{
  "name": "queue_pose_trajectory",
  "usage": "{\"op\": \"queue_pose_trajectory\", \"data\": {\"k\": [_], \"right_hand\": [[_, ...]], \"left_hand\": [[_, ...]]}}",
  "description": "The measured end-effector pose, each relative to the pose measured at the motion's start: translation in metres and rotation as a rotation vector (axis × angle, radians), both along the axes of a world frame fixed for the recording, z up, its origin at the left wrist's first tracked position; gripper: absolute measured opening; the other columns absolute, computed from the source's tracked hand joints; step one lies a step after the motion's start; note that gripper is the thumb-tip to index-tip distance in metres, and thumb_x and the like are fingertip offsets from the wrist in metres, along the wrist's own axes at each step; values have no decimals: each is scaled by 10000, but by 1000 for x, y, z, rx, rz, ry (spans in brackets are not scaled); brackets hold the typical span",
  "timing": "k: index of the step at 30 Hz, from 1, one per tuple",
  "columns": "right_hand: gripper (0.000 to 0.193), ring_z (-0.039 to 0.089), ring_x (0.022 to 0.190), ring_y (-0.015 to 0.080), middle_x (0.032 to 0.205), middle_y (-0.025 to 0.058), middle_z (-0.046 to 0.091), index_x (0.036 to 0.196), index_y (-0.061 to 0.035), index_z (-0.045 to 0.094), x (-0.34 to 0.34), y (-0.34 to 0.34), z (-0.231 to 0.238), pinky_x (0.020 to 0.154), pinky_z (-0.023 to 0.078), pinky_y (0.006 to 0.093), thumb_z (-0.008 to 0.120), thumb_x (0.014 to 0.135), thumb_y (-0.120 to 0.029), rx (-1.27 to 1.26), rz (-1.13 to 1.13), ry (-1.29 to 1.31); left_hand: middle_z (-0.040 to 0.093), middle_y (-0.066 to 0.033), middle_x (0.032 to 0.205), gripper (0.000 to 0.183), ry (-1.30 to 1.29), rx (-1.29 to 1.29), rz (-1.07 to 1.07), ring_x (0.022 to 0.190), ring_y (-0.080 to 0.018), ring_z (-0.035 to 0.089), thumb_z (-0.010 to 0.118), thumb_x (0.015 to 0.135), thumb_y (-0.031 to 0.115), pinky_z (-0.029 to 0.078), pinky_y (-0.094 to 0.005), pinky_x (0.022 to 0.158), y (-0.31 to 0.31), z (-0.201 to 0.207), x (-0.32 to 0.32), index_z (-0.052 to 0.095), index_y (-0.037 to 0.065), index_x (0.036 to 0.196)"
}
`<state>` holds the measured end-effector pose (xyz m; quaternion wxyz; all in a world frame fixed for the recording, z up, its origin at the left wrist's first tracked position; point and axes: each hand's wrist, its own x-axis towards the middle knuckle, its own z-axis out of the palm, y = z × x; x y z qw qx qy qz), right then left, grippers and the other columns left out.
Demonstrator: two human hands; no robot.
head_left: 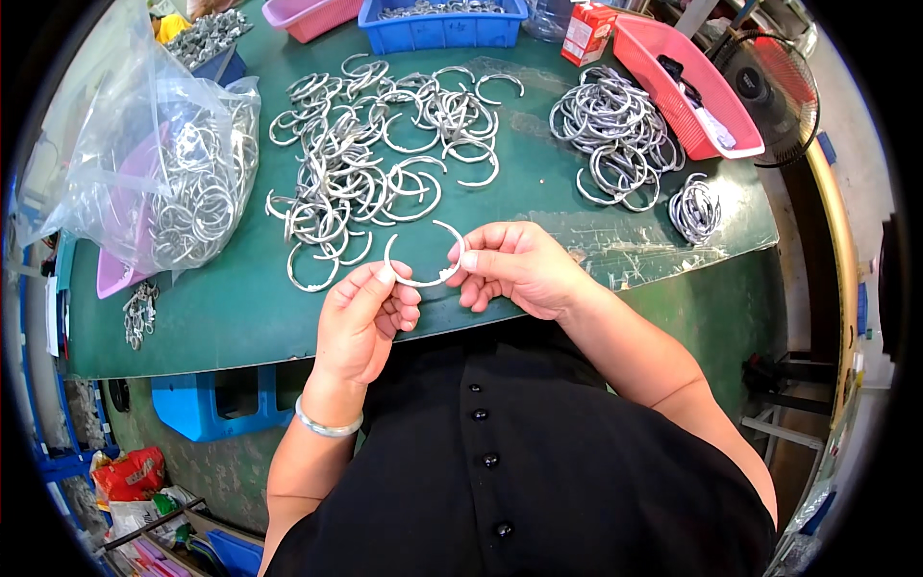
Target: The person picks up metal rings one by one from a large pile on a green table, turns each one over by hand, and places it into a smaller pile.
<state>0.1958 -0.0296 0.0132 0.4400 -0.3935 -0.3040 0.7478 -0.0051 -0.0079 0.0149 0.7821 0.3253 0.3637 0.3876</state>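
Note:
Between my two hands, near the table's front edge, is a silvery metal ring (423,285) that gapes at the top, with a small joint low on its right. My left hand (358,322) pinches its left side between thumb and fingers. On its right side, my right hand (524,271) grips it the same way. Just beyond lies a loose pile of similar gaping rings (332,183), spread over the green table (524,207). A denser heap of rings (615,125) sits to the right, with a small bunch of rings (694,210) beside it.
At left, a clear plastic bag (115,144) of rings rests in a pink basket (113,274), near small metal parts (140,315). A blue bin (442,31), a red box (587,34) and a pink basket (707,139) line the back. A fan (769,96) stands right; a blue stool (192,409) is below.

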Motion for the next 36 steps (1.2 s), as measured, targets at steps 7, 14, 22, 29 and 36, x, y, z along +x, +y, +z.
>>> {"op": "queue_pose_trajectory", "data": {"k": [7,14,22,29,36], "right_hand": [[135,597,584,148,761,114,609,899,7,548,-2,0,2,525,485,226,537,828,-107,-19,5,-47],[125,591,571,141,753,111,608,892,7,550,-3,-1,2,524,482,223,527,831,-99,-4,-2,-78],[125,577,565,119,742,92,604,886,6,556,-5,-5,6,526,474,216,533,827,-101,80,-7,-183],[106,533,619,61,735,38,586,868,5,568,-14,-14,15,551,442,200,557,806,-80,370,-47,-407],[67,535,599,103,704,60,576,821,-16,572,-29,-15,27,527,424,227,592,760,-37,856,-91,-722]], "left_hand": [[554,-45,657,174,18,8,2,550,-105,507,451,876,156,404,-222,510,-1,0,0,558,17,874],[570,-47,676,195,32,27,7,566,-107,517,449,876,143,412,-223,524,0,-1,-1,564,-2,935],[577,-37,689,204,69,47,25,577,-95,521,454,872,126,416,-220,535,0,-3,-1,558,-9,984],[571,-31,699,200,52,61,22,589,-92,520,455,871,115,418,-214,535,1,-5,-1,553,-6,996],[570,-22,719,208,19,82,-28,609,-85,527,460,874,114,429,-200,553,2,-9,-2,547,-6,1019]]}}
